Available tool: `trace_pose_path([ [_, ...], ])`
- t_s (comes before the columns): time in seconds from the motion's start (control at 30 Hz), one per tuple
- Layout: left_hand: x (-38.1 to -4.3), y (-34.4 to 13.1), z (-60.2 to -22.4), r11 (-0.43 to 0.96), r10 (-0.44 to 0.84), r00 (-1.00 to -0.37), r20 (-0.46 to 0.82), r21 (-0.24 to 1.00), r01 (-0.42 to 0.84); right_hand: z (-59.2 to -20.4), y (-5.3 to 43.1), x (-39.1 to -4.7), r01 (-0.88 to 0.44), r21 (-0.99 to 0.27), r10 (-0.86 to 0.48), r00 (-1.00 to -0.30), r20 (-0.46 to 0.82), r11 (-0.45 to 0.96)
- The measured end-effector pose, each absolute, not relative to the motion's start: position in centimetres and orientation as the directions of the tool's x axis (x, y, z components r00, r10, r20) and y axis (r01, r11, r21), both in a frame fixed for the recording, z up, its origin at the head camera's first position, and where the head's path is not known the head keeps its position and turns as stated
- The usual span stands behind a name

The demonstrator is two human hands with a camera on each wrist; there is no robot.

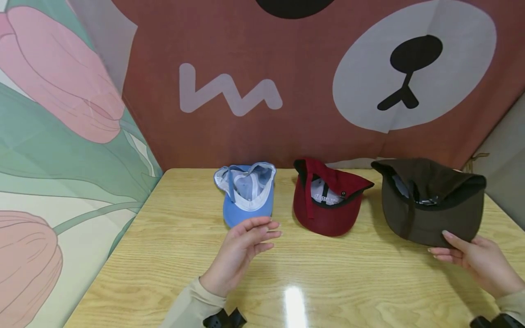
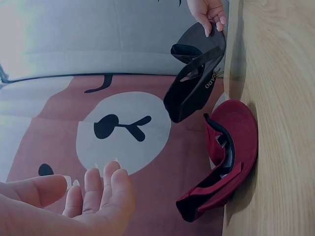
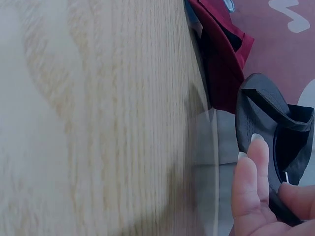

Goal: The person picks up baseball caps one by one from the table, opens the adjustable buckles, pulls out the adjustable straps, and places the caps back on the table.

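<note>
My right hand (image 1: 477,259) pinches the brim of a dark grey-brown cap (image 1: 434,223), thumb on top and fingers beneath. This cap lies upside down, its hollow and back strap upward, and looks raised a little off the table; the right wrist view shows the thumb and fingers at the dark cap (image 3: 256,115). Holding nothing, my left hand (image 1: 246,255) hovers in front of a light blue cap (image 1: 250,205) and overlaps its brim tip in the head view. Between the two rests a red cap (image 1: 328,218), also upturned with its brim toward me.
The caps are along the back of a light wooden table (image 1: 197,273). Right behind it hangs a brown cloth (image 1: 229,141) with a bear face. A floral cloth (image 1: 53,136) covers the left side, and a pale grey surface (image 1: 504,159) stands at the right.
</note>
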State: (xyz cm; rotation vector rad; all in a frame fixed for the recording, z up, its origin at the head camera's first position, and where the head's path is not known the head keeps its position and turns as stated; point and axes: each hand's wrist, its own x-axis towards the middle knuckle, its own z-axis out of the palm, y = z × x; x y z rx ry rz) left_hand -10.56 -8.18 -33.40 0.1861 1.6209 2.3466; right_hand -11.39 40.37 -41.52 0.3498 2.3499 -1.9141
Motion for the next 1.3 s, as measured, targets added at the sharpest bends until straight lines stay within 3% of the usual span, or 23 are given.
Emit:
trace_pose_path([
  [0.87,-10.6,-8.3,-33.4,-0.332,0.302,-0.952,-0.057,0.93,-0.161,-41.2,40.1,-12.8,0.326,-0.911,0.095,-0.945,-0.312,0.252],
  [1.3,-10.5,-8.3,-33.5,-0.33,0.297,-0.953,-0.056,0.931,-0.157,-40.7,39.5,-13.2,0.324,-0.926,0.064,-0.946,-0.318,0.193],
])
